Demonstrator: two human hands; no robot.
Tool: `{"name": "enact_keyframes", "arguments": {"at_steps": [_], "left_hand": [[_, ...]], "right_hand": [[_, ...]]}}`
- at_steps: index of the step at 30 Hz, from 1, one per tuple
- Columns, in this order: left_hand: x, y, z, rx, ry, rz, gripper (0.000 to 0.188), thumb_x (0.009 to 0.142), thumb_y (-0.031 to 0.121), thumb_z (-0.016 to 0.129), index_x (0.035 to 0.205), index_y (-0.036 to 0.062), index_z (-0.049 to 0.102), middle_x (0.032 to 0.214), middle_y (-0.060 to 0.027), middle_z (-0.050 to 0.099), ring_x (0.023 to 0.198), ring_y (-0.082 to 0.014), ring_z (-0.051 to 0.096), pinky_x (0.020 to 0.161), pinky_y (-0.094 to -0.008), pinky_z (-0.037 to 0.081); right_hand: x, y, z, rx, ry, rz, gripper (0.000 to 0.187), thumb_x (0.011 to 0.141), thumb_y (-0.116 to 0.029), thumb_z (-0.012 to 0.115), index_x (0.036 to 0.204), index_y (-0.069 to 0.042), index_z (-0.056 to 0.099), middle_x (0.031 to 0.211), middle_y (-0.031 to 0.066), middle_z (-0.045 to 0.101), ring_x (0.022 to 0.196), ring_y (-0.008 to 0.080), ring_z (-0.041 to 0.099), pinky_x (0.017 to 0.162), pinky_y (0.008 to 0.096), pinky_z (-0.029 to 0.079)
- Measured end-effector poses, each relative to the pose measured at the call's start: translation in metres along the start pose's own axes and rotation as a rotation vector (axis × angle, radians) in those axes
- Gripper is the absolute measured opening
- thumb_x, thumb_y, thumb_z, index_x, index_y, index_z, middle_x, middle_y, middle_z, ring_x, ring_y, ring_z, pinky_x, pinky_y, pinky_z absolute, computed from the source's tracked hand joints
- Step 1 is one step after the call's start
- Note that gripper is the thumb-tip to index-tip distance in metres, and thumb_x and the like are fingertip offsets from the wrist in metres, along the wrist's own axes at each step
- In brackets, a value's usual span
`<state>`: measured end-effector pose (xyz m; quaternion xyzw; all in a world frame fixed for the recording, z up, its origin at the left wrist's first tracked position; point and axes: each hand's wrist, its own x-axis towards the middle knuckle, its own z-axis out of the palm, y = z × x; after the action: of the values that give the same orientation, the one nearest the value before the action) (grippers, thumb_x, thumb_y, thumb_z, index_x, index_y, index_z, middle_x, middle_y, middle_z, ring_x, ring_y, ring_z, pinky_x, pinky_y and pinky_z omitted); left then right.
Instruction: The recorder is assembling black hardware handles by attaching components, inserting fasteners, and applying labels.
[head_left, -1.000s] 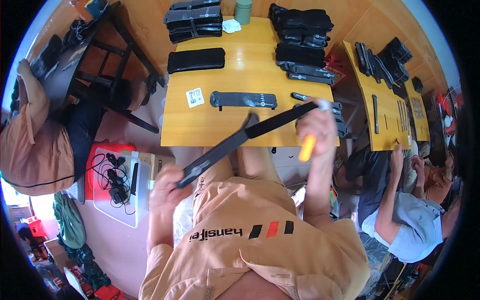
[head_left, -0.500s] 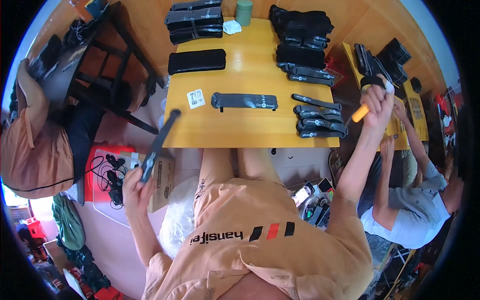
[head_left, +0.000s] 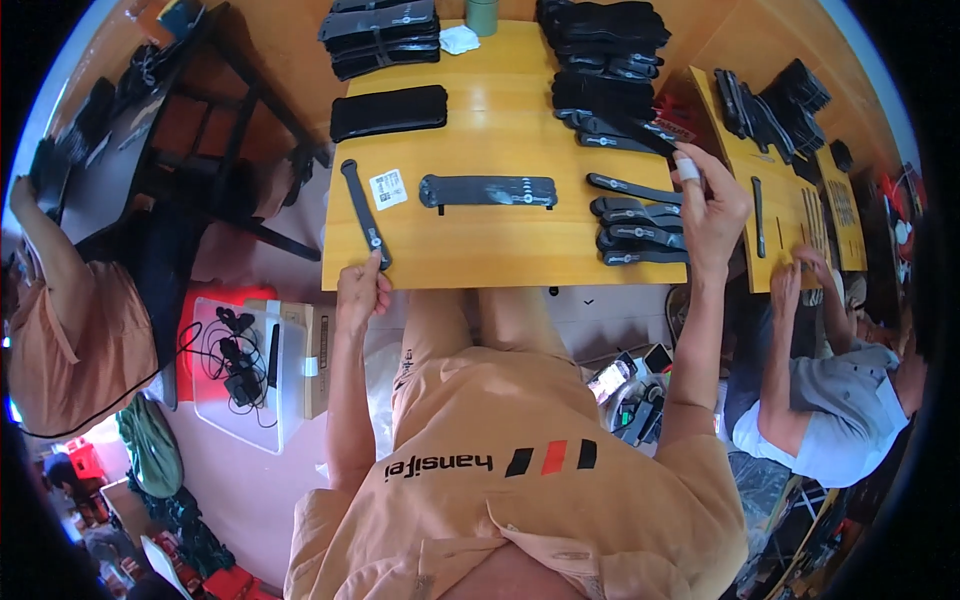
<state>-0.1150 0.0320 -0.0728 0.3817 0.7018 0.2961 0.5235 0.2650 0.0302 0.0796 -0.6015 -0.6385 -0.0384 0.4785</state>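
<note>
A black strap (head_left: 362, 208) with a rounded end lies over the table's near left corner, and my left hand (head_left: 362, 297) pinches its near end. My right hand (head_left: 712, 205), a white wrap on one finger, is raised by the table's right edge. Its closed fingertips grip the end of a black strip (head_left: 650, 133) that reaches toward the right-hand stack. Between my hands lies a flat grey-black band (head_left: 488, 191) with two small dark tabs below it. A white printed label (head_left: 388, 189) sits beside the left strap.
Several straps (head_left: 635, 232) lie at the yellow table's (head_left: 480, 255) right edge. Behind them are black stacks (head_left: 605, 95). A black bundle (head_left: 390, 112), a tied stack (head_left: 380, 35) and a green canister (head_left: 482, 15) stand farther back. Co-workers sit left and right; a clear bin (head_left: 250, 375) holds cables.
My left hand has brought its strap up and right onto the table. My right hand has moved left; the orange-handled tool it held is no longer visible, and it now grips a black strip.
</note>
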Motion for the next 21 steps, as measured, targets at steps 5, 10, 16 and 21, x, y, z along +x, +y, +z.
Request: {"name": "enact_keyframes", "arguments": {"at_steps": [5,10,16,21], "left_hand": [[-0.012,0.004,-0.007,0.120,0.087,0.009,0.059,0.088,0.048,0.047,0.053,-0.0001,0.054,0.045,-0.0068,0.050,0.036,-0.0137,0.049,0.034,-0.0248,0.039],[-0.051,0.021,0.008,-0.064,-0.572,0.131,0.049,0.081,0.040,0.061,0.107,-0.0013,0.053,0.080,-0.0144,0.064,0.058,-0.0144,0.060,0.050,-0.0228,0.048],[-0.089,0.050,0.060,-0.843,-0.757,0.342,0.065,0.081,0.025,0.063,0.132,0.0039,0.028,0.120,-0.0200,0.049,0.085,-0.0191,0.061,0.058,-0.0215,0.051],[-0.064,0.029,0.055,-0.768,-0.423,0.111,0.032,0.089,0.016,0.053,0.114,-0.0019,0.049,0.101,-0.0162,0.059,0.075,-0.0165,0.063,0.059,-0.0219,0.053]], "right_hand": [[-0.014,-0.005,0.008,0.595,-0.053,0.432,0.022,0.074,0.004,0.060,0.093,-0.003,0.068,0.074,0.0035,0.064,0.045,0.0004,0.041,0.039,0.0143,0.027],[-0.045,-0.038,0.023,0.929,-0.345,0.479,0.017,0.073,0.001,0.063,0.089,-0.001,0.068,0.076,0.0013,0.062,0.045,-0.0009,0.040,0.040,0.0145,0.027],[-0.101,-0.042,0.058,0.873,-0.564,0.663,0.017,0.071,0.002,0.065,0.088,-0.001,0.068,0.074,-0.0003,0.058,0.050,0.0001,0.042,0.043,0.0157,0.030],[-0.112,-0.024,0.066,0.733,-0.429,0.813,0.017,0.072,0.001,0.066,0.089,-0.001,0.067,0.070,-0.0016,0.058,0.050,-0.0013,0.040,0.043,0.0142,0.029]]}}
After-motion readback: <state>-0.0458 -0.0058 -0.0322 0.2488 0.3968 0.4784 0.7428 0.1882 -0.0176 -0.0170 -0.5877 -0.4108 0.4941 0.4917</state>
